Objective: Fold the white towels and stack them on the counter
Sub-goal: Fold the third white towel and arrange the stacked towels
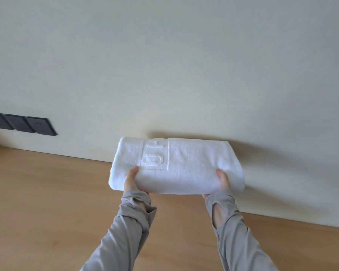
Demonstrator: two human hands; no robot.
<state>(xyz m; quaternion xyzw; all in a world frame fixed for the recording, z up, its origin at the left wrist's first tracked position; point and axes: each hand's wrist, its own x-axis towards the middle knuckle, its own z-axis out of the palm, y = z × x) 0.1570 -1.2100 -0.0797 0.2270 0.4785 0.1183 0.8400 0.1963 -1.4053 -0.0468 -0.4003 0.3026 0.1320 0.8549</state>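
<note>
Head view: left hand and right hand grip towel (fingers hidden beneath); lettering blurred.

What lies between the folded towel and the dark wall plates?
Nothing; the head view shows only bare counter and wall between towel and plates.

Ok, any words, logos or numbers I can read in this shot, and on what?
No text reads clearly.
Towel: raised lettering in a woven band, turned sideways, too blurred to read.
Wall plates: a faint mark on one, too small to read.
</note>
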